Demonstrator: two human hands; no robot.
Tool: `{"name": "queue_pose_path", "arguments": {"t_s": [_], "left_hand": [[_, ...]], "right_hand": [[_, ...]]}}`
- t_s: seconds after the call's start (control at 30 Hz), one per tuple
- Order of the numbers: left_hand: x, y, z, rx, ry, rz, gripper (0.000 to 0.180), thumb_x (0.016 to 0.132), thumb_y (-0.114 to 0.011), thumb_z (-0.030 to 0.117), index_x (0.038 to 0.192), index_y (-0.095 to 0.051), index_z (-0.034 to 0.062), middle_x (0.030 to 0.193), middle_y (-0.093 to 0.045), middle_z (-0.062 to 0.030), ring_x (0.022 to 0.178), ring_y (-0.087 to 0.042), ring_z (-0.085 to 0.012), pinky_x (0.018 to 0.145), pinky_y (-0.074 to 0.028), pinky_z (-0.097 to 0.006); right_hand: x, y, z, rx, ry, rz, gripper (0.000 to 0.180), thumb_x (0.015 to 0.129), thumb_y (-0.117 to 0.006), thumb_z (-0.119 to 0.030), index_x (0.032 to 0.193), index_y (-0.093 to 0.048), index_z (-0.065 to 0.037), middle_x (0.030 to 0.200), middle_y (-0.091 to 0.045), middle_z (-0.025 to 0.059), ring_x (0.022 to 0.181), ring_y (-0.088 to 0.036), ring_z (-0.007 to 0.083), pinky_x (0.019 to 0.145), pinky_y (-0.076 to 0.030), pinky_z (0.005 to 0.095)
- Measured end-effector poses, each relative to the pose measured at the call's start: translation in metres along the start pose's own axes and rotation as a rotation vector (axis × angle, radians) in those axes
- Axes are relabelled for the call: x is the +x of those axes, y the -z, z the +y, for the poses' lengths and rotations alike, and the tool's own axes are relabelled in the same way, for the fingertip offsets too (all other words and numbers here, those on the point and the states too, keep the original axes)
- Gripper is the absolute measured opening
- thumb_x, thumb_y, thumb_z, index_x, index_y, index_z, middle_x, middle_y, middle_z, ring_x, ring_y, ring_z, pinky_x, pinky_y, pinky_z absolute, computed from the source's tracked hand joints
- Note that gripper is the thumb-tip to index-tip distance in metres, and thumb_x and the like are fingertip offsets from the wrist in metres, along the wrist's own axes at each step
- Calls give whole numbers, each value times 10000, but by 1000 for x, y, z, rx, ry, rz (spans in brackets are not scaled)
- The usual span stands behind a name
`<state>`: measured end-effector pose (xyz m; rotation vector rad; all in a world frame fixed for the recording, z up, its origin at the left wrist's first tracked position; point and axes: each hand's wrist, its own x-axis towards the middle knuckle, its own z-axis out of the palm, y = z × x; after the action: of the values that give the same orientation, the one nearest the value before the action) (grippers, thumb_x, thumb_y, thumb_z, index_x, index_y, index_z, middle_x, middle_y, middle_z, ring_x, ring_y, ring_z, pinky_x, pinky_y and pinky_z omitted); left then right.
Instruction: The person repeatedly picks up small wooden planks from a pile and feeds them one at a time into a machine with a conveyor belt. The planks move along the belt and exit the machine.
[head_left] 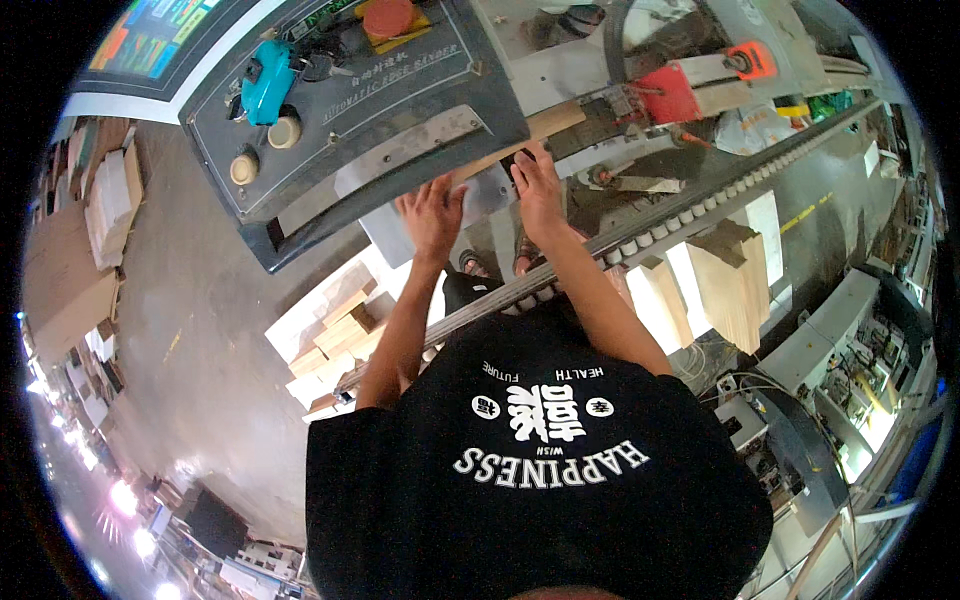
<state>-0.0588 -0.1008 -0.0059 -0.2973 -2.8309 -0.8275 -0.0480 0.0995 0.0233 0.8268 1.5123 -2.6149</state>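
Note:
A narrow pale wooden strip (555, 122) lies along the front of a dark edge banding machine (390, 110), partly under its overhanging cover. My left hand (432, 215) rests on the light metal infeed plate (392, 232), fingers stretched toward the strip and thumb apart. Farther right, my right hand (540, 195) is bent at the strip's near edge, its thumb and fingers closed about it. A small dark gap shows beside those fingertips. The cover hides the strip's far side.
A roller rail (650, 235) crosses between my body and the machine. Wooden pieces are stacked at left (340, 330) and right (728, 285). A red machine unit (685, 92) sits beyond my right hand. A teal device (268, 85) and round knobs are on the cover.

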Motion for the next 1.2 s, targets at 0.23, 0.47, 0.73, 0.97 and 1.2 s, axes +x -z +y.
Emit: {"name": "queue_pose_path", "arguments": {"t_s": [0.23, 0.47, 0.73, 0.97, 1.2], "left_hand": [[-8, -10, 22, 42, 196, -110, 436, 921, -797, 375, 1203, -735, 47, 1245, -702, -195, 1186, -607, -434, 1078, -360, -607], [-4, -11, 10, -36, 43, -84, 388, 847, -816, 101, 1222, -714, 93, 1210, -695, -164, 1136, -625, -406, 985, -431, -566], [-26, -38, -21, 2, 85, -33, 525, 844, -831, 132, 1337, -655, 98, 1280, -649, -172, 1086, -619, -394, 935, -476, -529], [16, -22, 7, 27, -196, 102, 417, 947, -784, 130, 1351, -733, 219, 1271, -686, -68, 1156, -624, -280, 1081, -424, -456], [23, -17, 9, 184, -210, 35, 370, 929, -779, 184, 1280, -785, 300, 1238, -724, 27, 1057, -620, -239, 1022, -416, -425]], "right_hand": [[-7, 4, 3, 96, -76, 45, 785, 1024, -733, -301, 1629, -309, -36, 1620, -373, 120, 1490, -406, 235, 1312, -280, 435], [-10, 12, -5, 104, -93, -22, 769, 1045, -699, -419, 1628, -322, -88, 1664, -312, 107, 1556, -330, 280, 1286, -259, 436], [-6, 14, -6, 99, -49, -88, 630, 1096, -614, -324, 1602, -342, -67, 1720, -212, 131, 1631, -199, 306, 1319, -184, 456], [1, 10, -3, 105, 9, -184, 786, 1075, -633, -290, 1676, -194, -38, 1791, 72, 190, 1665, 47, 302, 1334, -24, 458], [2, 9, -8, 32, 78, -259, 815, 1047, -630, -382, 1626, -178, -27, 1745, 174, 307, 1625, 221, 362, 1316, 75, 500]]}}
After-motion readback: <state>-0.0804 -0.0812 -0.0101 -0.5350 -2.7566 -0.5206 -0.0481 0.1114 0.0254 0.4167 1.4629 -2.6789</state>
